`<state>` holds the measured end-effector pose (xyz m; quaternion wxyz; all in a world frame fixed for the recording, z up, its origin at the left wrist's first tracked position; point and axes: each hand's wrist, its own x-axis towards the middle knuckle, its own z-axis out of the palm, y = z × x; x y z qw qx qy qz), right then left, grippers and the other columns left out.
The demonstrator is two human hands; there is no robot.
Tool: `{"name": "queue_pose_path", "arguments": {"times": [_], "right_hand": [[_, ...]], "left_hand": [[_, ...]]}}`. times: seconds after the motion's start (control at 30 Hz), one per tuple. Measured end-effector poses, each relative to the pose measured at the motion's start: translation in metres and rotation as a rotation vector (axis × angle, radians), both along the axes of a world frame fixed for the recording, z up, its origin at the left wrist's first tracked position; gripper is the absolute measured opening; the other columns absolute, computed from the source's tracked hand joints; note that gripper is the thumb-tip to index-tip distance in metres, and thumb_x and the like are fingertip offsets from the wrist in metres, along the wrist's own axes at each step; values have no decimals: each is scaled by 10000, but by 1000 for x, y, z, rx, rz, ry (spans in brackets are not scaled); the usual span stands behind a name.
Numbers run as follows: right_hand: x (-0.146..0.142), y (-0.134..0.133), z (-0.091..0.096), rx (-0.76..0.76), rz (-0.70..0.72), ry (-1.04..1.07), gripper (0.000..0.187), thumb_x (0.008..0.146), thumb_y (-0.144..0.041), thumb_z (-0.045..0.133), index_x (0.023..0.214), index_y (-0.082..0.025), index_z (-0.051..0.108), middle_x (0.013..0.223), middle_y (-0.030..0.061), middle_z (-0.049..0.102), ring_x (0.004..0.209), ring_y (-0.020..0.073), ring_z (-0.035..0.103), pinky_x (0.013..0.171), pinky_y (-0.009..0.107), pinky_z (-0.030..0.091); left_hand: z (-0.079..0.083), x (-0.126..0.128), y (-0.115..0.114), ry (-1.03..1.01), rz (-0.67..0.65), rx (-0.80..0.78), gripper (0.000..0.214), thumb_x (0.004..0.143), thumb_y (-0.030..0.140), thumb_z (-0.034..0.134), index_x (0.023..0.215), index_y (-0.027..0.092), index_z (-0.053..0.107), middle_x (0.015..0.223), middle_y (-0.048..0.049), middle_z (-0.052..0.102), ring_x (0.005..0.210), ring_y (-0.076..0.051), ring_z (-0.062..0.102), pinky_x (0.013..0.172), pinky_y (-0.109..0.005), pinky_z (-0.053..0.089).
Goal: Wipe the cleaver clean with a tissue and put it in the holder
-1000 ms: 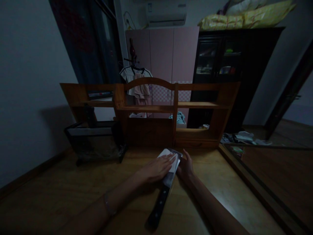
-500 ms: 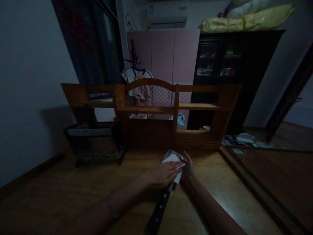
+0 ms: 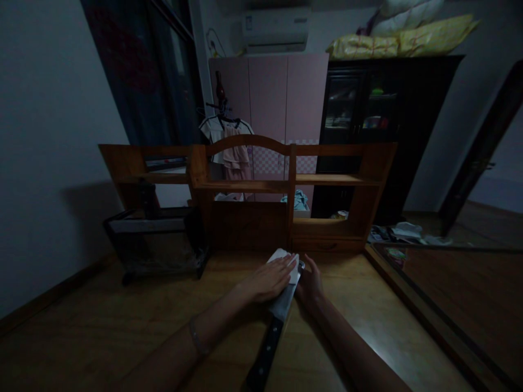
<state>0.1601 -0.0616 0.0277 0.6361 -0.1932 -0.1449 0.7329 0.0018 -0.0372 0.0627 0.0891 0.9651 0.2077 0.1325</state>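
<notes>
A cleaver with a black riveted handle (image 3: 265, 353) lies on the wooden desk (image 3: 122, 321), blade (image 3: 284, 302) pointing away from me. My left hand (image 3: 267, 280) presses flat, fingers stretched out, on a white cloth (image 3: 281, 257) that covers the far end of the blade. My right hand (image 3: 309, 283) rests against the blade's right edge, fingers together along it, steadying the knife.
A wooden shelf unit (image 3: 249, 190) stands across the back of the desk. A black wire rack (image 3: 157, 237) sits at its left. Papers (image 3: 402, 233) lie at the right, beyond the desk's raised edge (image 3: 408, 294). A pink wardrobe and dark cabinet stand behind.
My left hand slid the white cloth along the blade, toward the handle and then back toward the tip. My right hand stayed at the blade's right edge.
</notes>
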Motion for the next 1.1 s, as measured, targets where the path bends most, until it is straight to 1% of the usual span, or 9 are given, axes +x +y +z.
{"name": "queue_pose_path", "arguments": {"times": [0.1, 0.23, 0.47, 0.57, 0.7, 0.8, 0.9, 1.03, 1.1], "right_hand": [[2, 2, -3, -30, 4, 17, 251, 814, -349, 548, 819, -132, 672, 781, 91, 730, 698, 217, 688, 685, 335, 544], [1, 1, -2, -16, 22, -27, 277, 810, -363, 548, 755, -122, 672, 726, 103, 721, 716, 246, 691, 742, 372, 533], [-2, -3, 6, -80, 23, -94, 307, 803, -406, 555, 705, -134, 661, 680, 101, 713, 642, 243, 674, 676, 366, 531], [-1, -4, 7, -84, 23, -98, 310, 802, -419, 551, 713, -141, 655, 702, 106, 716, 669, 254, 675, 673, 377, 530], [0, -5, 7, -100, 16, -120, 294, 796, -417, 563, 708, -148, 642, 649, 89, 700, 599, 230, 657, 649, 365, 529], [0, -5, 7, -105, 15, -127, 281, 796, -409, 566, 748, -143, 645, 654, 82, 696, 606, 229, 659, 647, 363, 531], [0, -6, 8, -129, 23, -127, 281, 795, -413, 568, 759, -143, 639, 663, 85, 695, 625, 240, 665, 642, 370, 531], [0, -7, 10, -153, 9, -146, 271, 796, -414, 572, 727, -157, 623, 621, 75, 680, 565, 225, 646, 595, 354, 525], [0, -8, 11, -156, 5, -156, 268, 801, -414, 569, 713, -165, 615, 587, 59, 664, 513, 201, 621, 550, 328, 514]], "left_hand": [[4, 6, -2, 3, -36, -16, 512, 984, 319, 217, 1479, 195, 178, 1537, -33, 145, 1412, -173, 125, 1159, -352, 135], [8, -7, -12, -35, -101, -58, 472, 982, 288, 225, 1453, 290, 260, 1507, 23, 248, 1388, -165, 225, 1148, -362, 185], [1, -45, -10, -91, 13, -79, 469, 975, 276, 257, 1443, 289, 281, 1496, 14, 275, 1375, -166, 264, 1132, -368, 227], [-3, -50, -12, -128, 37, -60, 478, 969, 254, 262, 1446, 288, 273, 1500, 18, 267, 1377, -159, 256, 1134, -370, 223], [-1, -49, -23, -136, -15, -67, 491, 958, 244, 283, 1448, 277, 271, 1497, 17, 271, 1380, -161, 249, 1140, -373, 205], [4, -48, -31, -142, -82, -145, 469, 966, 250, 252, 1428, 306, 312, 1483, 44, 299, 1371, -150, 270, 1138, -367, 202], [4, -49, -32, -196, -120, -254, 437, 970, 290, 247, 1367, 310, 428, 1434, 48, 390, 1331, -160, 354, 1123, -366, 226], [-5, -52, -28, -387, -98, -458, 520, 956, 309, 191, 1124, 216, 675, 1232, -9, 609, 1177, -206, 528, 1042, -351, 331], [-7, -54, -28, -478, -58, -587, 614, 945, 293, 138, 980, 167, 738, 1074, -39, 692, 1073, -219, 585, 975, -335, 383]]}}
